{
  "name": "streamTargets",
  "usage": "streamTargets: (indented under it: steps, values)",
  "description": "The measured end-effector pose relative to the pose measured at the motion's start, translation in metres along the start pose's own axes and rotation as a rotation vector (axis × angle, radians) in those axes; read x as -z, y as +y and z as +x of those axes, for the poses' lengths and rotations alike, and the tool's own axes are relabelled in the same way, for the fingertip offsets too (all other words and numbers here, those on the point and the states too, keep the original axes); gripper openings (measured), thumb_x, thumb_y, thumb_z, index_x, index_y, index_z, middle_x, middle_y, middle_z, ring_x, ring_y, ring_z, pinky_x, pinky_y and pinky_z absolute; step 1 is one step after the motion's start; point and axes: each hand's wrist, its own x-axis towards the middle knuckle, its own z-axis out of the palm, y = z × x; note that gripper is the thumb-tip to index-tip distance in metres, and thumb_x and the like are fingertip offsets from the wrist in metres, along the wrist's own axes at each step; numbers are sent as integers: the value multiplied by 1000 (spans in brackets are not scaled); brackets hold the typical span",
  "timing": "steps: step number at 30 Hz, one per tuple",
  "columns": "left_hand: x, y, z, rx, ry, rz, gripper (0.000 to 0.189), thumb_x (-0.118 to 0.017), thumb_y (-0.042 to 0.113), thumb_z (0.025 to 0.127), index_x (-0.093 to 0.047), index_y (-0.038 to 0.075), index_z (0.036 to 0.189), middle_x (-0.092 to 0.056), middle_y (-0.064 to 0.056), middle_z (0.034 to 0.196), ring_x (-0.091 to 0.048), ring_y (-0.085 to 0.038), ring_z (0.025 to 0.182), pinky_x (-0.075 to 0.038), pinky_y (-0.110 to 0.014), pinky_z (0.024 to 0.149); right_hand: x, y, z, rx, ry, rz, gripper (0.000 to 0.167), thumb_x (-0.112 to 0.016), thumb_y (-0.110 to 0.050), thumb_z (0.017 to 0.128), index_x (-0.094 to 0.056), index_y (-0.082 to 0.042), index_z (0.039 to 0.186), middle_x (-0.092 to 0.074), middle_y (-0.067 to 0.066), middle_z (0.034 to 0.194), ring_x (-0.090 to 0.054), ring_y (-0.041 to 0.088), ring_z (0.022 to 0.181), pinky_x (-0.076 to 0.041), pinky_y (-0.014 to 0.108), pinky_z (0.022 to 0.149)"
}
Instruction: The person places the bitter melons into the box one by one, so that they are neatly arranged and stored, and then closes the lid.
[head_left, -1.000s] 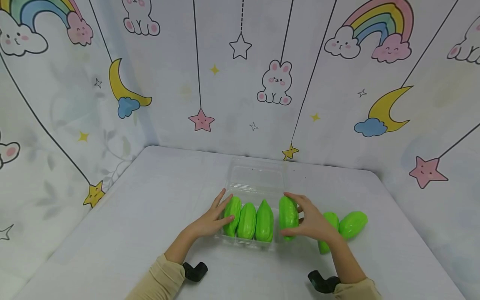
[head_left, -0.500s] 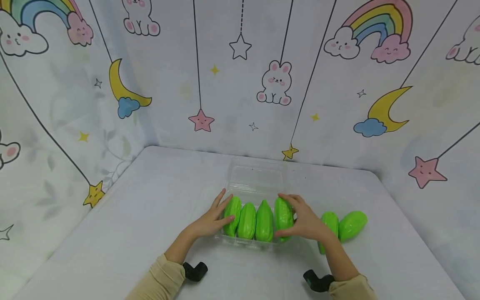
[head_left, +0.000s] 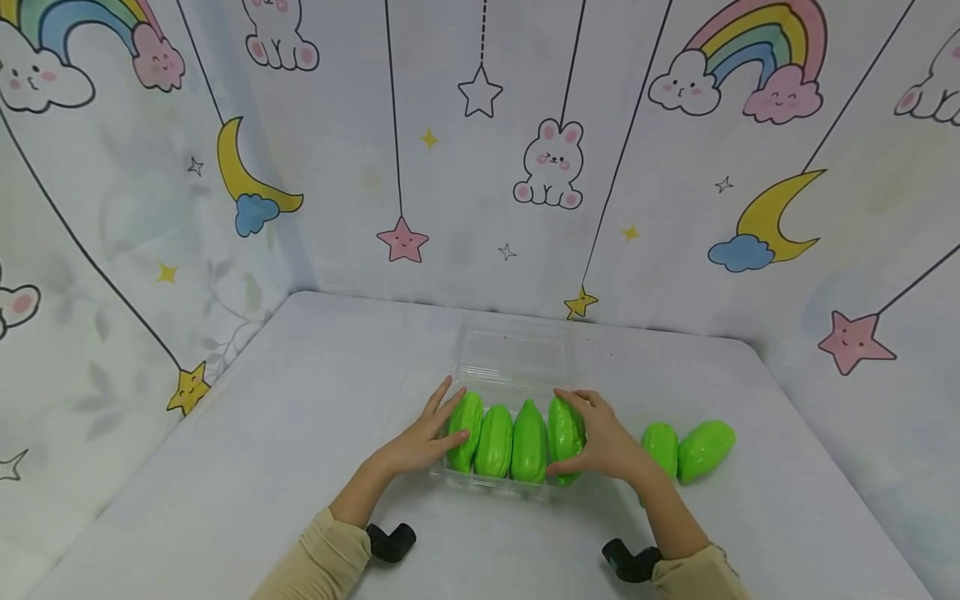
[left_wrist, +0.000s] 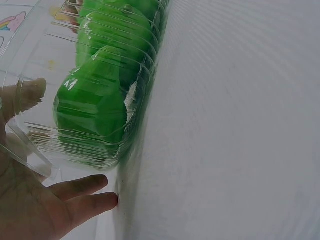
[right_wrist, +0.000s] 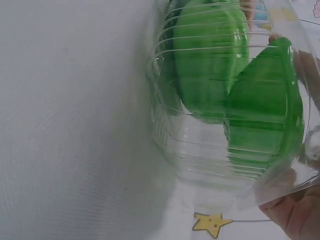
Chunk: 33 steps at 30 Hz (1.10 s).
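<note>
An open clear plastic box (head_left: pixel 491 486) holds several glossy, bright green, elongated fruit-like pieces in a row; one middle piece (head_left: pixel 529 443) has a pointed top. My left hand (head_left: pixel 417 439) lies at the box's left end with straight, spread fingers, touching the leftmost green piece (head_left: pixel 467 432). Through the clear wall in the left wrist view, fingers (left_wrist: pixel 92 205) stand outside the box. My right hand (head_left: pixel 611 442) grips the rightmost green piece (head_left: pixel 566 437) between thumb and fingers, at the box's right end. In the right wrist view this piece (right_wrist: pixel 265 110) leans inside the wall.
Two more green pieces (head_left: pixel 705 452) (head_left: pixel 660 447) lie on the white table (head_left: pixel 360 358) to the right, and part of another shows beside the right forearm. The box's clear lid (head_left: pixel 512 354) is folded back behind it. A patterned cloth wall (head_left: pixel 337 167) encloses the table.
My right hand has moved left with the green piece, from beside the box into its right end, and lowered it slightly. My left hand has stayed in place.
</note>
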Motion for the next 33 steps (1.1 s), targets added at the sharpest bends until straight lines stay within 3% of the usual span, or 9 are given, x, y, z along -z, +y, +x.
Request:
streamTargets:
  steps: [6,12,25,33]
  values:
    - [-1,-2,1,-3,3,0,68,-50,33,95,-13,8,147,9,-12,152,-4,-38,136,-21,-60,100,-3,2,1,-26,-7,-79,111,-85,-52,49,-38,-7,139,-39,22,134,-36,35,105,-43,50,78]
    - [-1,0,1,-5,2,-3,68,-49,32,95,-13,8,147,9,-14,152,-4,-38,136,-21,-60,100,-5,4,1,-50,-20,-104,113,-85,-53,46,-40,-6,138,-41,21,136,-32,24,92,-38,36,71]
    - [-1,-2,1,-13,4,18,68,-48,33,95,-13,7,147,10,-14,152,-5,-39,136,-22,-60,100,-7,15,1,-9,19,-44,113,-81,-58,50,-35,-11,142,-39,17,138,-31,22,95,-39,38,75]
    - [-2,-4,2,-10,3,20,69,-48,34,95,-13,7,147,10,-14,152,-5,-39,136,-22,-60,100,-1,16,-3,28,57,56,109,-81,-57,52,-34,-17,142,-38,15,139,-33,28,109,-41,52,82]
